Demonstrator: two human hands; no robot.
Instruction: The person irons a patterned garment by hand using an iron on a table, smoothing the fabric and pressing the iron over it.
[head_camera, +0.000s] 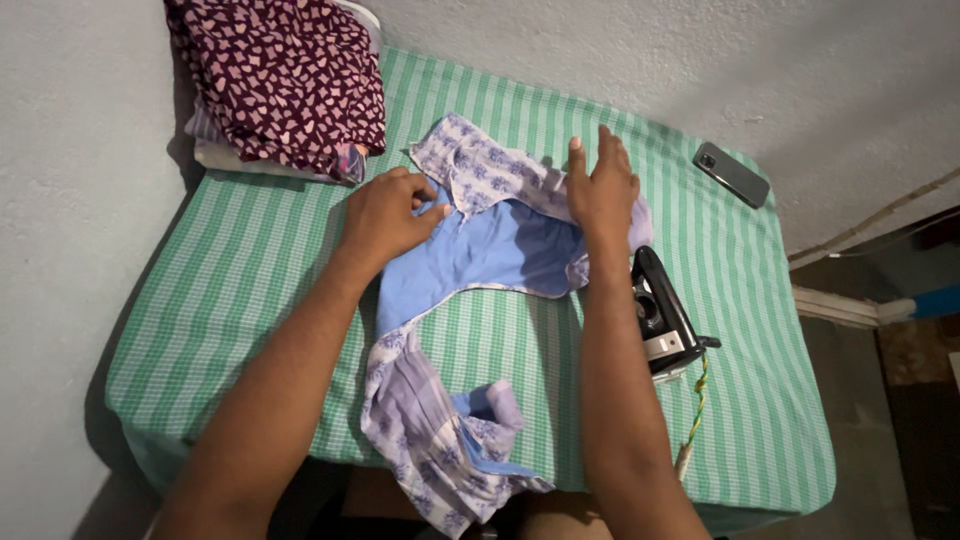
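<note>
Spread across the middle of the table: a pale blue garment (470, 250) with a white-and-lilac floral print on its outer face, plain blue lining turned up in the centre. Trails from 12 o'clock down to 6 o'clock, where a pleated, crumpled end hangs over the near edge. Floral collar-like part folded back at the top.

Left hand (385, 215) at 10 o'clock of the garment, fingers curled together, pinching the blue fabric's edge between thumb and fingertips. Right hand (603, 190) at 2 o'clock, flat, fingers straight and slightly apart, palm pressing down on the cloth, gripping nothing. Both forearms reaching in from the bottom edge.

Just beside the right wrist, at 3 o'clock of the garment: a black and silver clothes iron (662, 312), lying on the table, partly hidden by the forearm. From its rear, a green-and-yellow braided cord (696, 400) running down toward 5 o'clock.

Underneath everything: a green-and-white checked tablecloth (240, 310) covering the whole table, draped over the edges.

At 11 o'clock, well apart from the hands: a folded stack of clothes (285, 80), topped by a dark maroon piece with small pink shapes, paler layers below. At 2 o'clock near the far corner: a dark rectangular phone (732, 174), lying flat, tilted diagonally.

Around the table: rough grey plastered walls (620, 50) at the left and the far side, meeting in a corner. Dim floor at 3 o'clock, details too dark to tell.
</note>
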